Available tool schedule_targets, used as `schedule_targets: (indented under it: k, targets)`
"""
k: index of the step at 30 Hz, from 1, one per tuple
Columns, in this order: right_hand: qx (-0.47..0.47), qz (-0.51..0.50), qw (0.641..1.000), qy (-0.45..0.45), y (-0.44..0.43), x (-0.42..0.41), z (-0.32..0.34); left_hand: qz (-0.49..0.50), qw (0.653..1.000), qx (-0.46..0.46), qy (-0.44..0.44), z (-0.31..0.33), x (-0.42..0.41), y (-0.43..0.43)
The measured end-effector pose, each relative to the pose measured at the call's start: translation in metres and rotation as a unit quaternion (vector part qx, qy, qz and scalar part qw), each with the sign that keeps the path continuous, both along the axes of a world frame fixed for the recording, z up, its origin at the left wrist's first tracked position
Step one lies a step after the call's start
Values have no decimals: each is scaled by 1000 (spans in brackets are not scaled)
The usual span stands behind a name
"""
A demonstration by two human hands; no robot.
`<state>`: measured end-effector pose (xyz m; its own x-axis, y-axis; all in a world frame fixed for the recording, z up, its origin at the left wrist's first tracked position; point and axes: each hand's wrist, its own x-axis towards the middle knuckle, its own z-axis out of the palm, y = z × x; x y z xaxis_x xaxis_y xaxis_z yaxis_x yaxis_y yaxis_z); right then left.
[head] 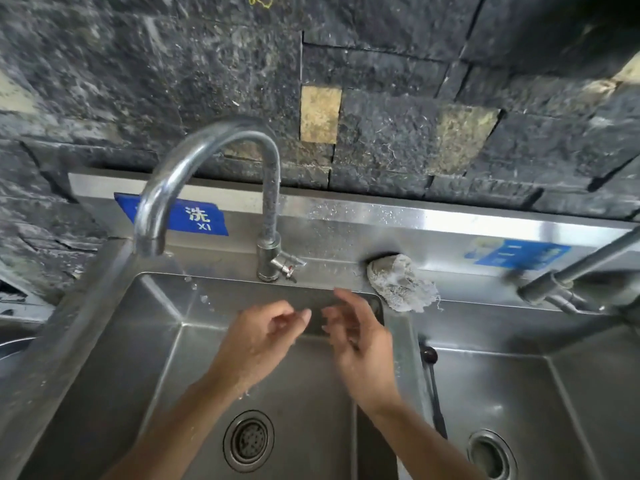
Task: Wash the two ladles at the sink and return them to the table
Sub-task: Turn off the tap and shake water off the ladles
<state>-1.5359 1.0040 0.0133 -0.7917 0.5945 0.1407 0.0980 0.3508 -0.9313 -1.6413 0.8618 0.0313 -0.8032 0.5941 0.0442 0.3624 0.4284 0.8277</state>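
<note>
Both hands hang empty over the left basin (114, 358) of a stainless double sink. The left hand (258, 344) has its fingers loosely curled and spread, nothing between them, thumb pointing toward the other hand. The right hand (360, 341) faces it, fingers parted and half bent, holding nothing either; the fingertips of the two hands are near each other but not touching. Drops hang under the left wrist.

A thin broken trickle falls from the gooseneck faucet (194, 168) into the back left corner of the basin, well clear of both hands. A grey scouring pad (401, 282) sits on the ledge by the divider. In the right basin (519, 393), a dark long handle (433, 386) leans along the divider wall; it may be a ladle, but its bowl is not visible. A round drain (248, 441) lies below the forearms.
</note>
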Motion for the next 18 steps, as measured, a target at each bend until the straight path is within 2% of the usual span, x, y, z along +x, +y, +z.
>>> schedule_targets:
  k: [3, 8, 12, 15, 18]
  targets:
    - [-43, -2, 999, 0, 27, 28, 4, 0, 1000, 19, 4, 5, 31, 33]
    - [-13, -35, 999, -24, 86, 82, 4, -16, 999, 29, 14, 15, 85, 99]
    - [-16, -77, 995, -58, 142, 123, -10, -21, 997, 66, -44, 13, 127, 162]
    - [-51, -110, 989, -82, 175, 145, -22, -12, 994, 61, -84, 1, 149, 203]
    - [-66, -139, 979, -133, 211, 166, -44, 11, 979, 72, -192, -22, 172, 243]
